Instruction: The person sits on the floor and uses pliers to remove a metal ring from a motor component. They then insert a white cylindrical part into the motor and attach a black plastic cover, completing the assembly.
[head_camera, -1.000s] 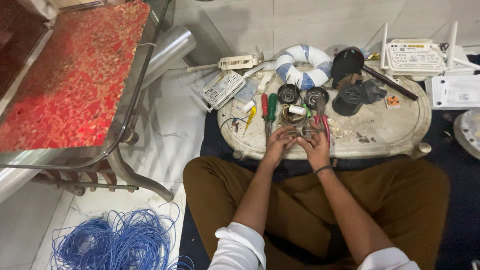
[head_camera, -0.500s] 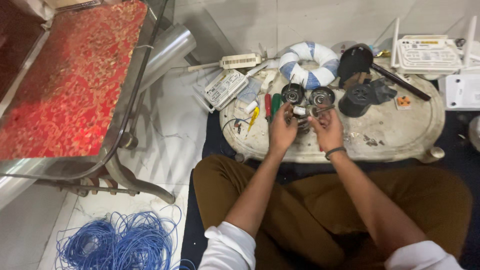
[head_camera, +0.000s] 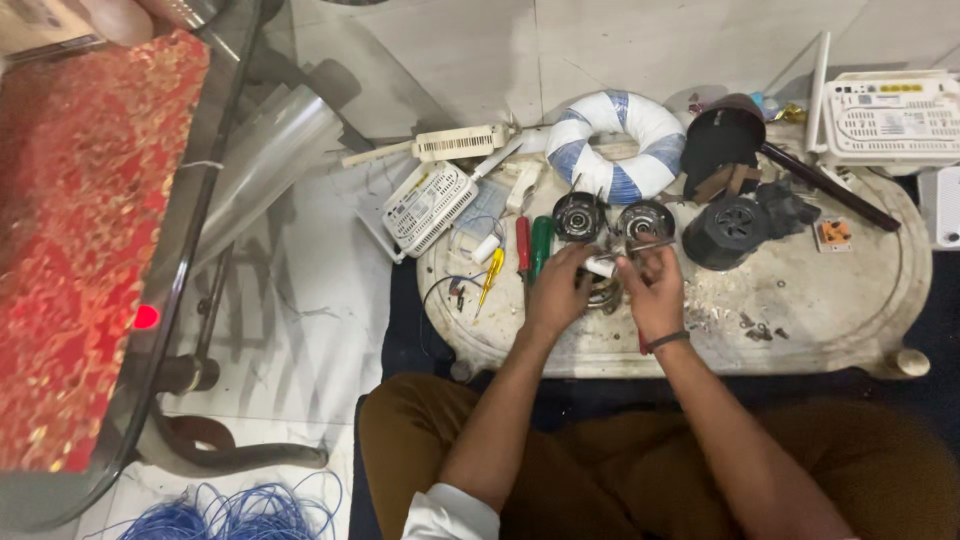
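My left hand (head_camera: 556, 291) and my right hand (head_camera: 653, 290) meet over a low oval stone slab (head_camera: 830, 320), both closed on a small white cylindrical part (head_camera: 598, 266) with metal pieces around it. A thin metal tool sticks out from my right hand's fingers. Just beyond my hands lie two round dark metal motor parts (head_camera: 579, 216) (head_camera: 645, 222). Red, green and yellow screwdrivers (head_camera: 523, 244) lie left of my left hand.
A blue-and-white wound ring (head_camera: 612, 147) and a black round housing (head_camera: 726, 231) lie on the slab. White router boxes (head_camera: 428, 206) (head_camera: 888, 115) sit at left and far right. A glass-edged red table (head_camera: 90, 250) stands left; blue wire coils (head_camera: 230, 512) lie on the floor.
The view has shifted and my hands have moved slightly up and forward on the slab, still working the same small part between them.
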